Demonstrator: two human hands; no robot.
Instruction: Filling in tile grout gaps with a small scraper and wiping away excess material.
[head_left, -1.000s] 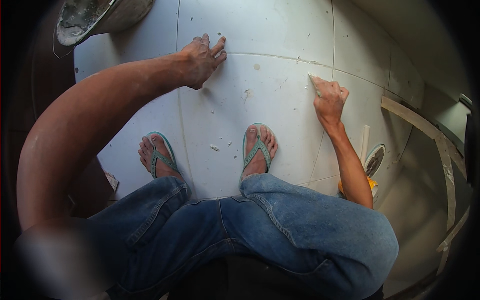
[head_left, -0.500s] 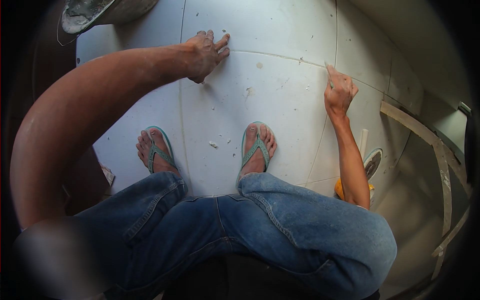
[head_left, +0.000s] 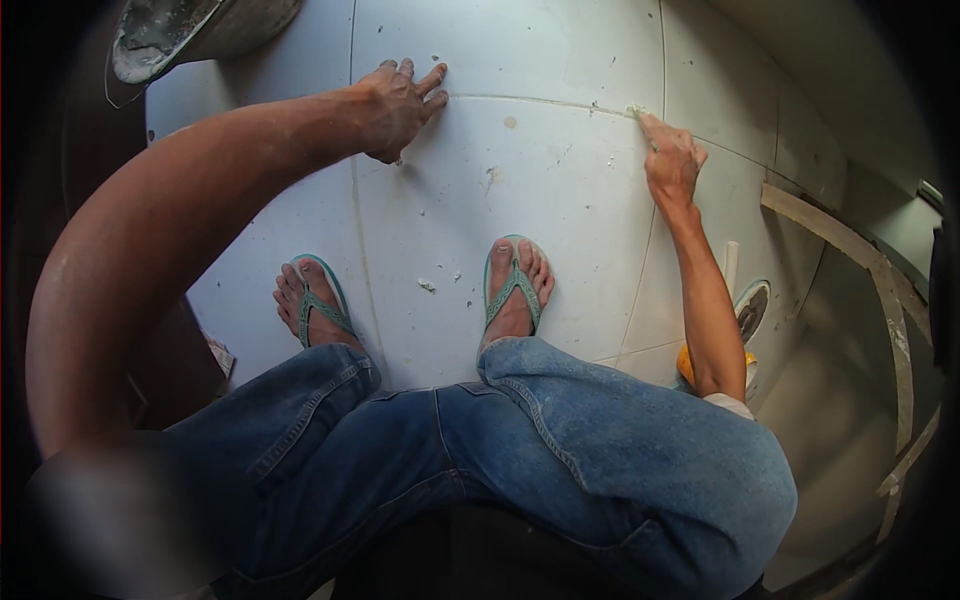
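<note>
My right hand [head_left: 676,162] is closed around a slim green tool [head_left: 653,146], most of which is hidden by the fingers. Its tip meets the joint line [head_left: 560,101] between the white floor tiles [head_left: 560,200], near where two joints cross. Whitish crumbs lie at that tip. Over on the left, my left hand [head_left: 398,108] has its fingers spread, holding nothing, low over the tiles beside the same joint. Whether its fingertips press on the floor is hard to tell.
A dirty bucket [head_left: 240,30] stands at the far left. Pale crumbs [head_left: 427,286] lie between my flip-flops [head_left: 514,295]. To the right are a white tube [head_left: 732,264], an oval-ended object [head_left: 752,310], something yellow [head_left: 686,366] and long tan strips [head_left: 815,222].
My right hand has shifted slightly left, bringing the tool's tip along the joint near the crossing, where crumbs now show. The left hand keeps its spread pose; the whole view has shifted a little.
</note>
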